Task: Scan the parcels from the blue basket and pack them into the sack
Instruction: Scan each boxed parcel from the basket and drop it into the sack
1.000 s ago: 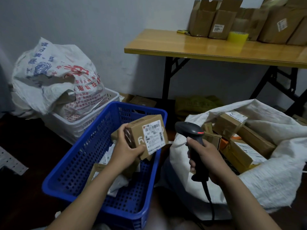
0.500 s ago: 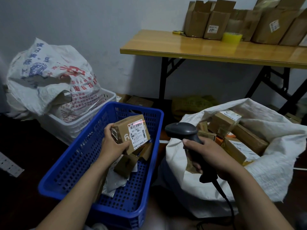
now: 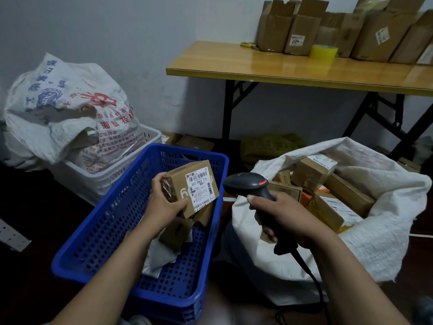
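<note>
Your left hand (image 3: 164, 205) holds a small cardboard parcel (image 3: 185, 184) above the far end of the blue basket (image 3: 112, 221), fingers (image 3: 159, 179) curled over its left end and thumb pressed on the near face. Its white label (image 3: 200, 188) is turned up toward the scanner (image 3: 248, 185), which your right hand (image 3: 285, 219) grips firmly by the handle just to the right. The box looks light and stiff, an easy one-hand carry; its cardboard should not slip, though thin walls could dent under a hard squeeze. Keep your hold on the short end, clear of the barcode. The open sack (image 3: 375, 235) lies at right, already holding several boxes. Down in the basket, another small box (image 3: 175, 233) should handle alike, while the pale mailer (image 3: 159, 256) looks soft, likely to flop, and wants a pinch at its edge.
</note>
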